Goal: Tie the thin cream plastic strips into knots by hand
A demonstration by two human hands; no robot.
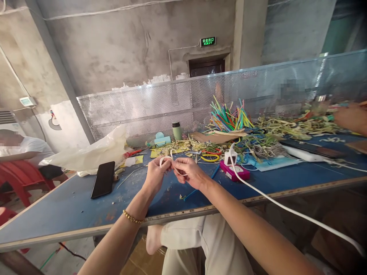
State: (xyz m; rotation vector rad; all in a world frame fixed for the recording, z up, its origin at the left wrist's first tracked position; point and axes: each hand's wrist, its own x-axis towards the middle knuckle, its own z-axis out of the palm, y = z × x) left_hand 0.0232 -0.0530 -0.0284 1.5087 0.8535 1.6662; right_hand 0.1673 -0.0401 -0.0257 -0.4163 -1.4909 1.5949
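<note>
My left hand [156,172] and my right hand [187,170] meet above the near part of the blue table, fingertips pinched close together. Between them runs a thin pale strip [163,160], looped at the left hand, with an end standing up between the hands. Both hands are closed on this strip; its exact material I cannot make out. A thin blue stick [190,194] lies on the table below my right hand. Just beyond the hands are scissors with yellow handles [210,157].
A black phone [103,179] lies at left beside a plastic bag [91,151]. Rightward are a pink power block [234,170] with a white cable, a bundle of coloured sticks [231,116] and heaped strips [295,128]. A perforated metal screen [137,109] backs the table [69,206]. Another person's hand [351,116] is at far right.
</note>
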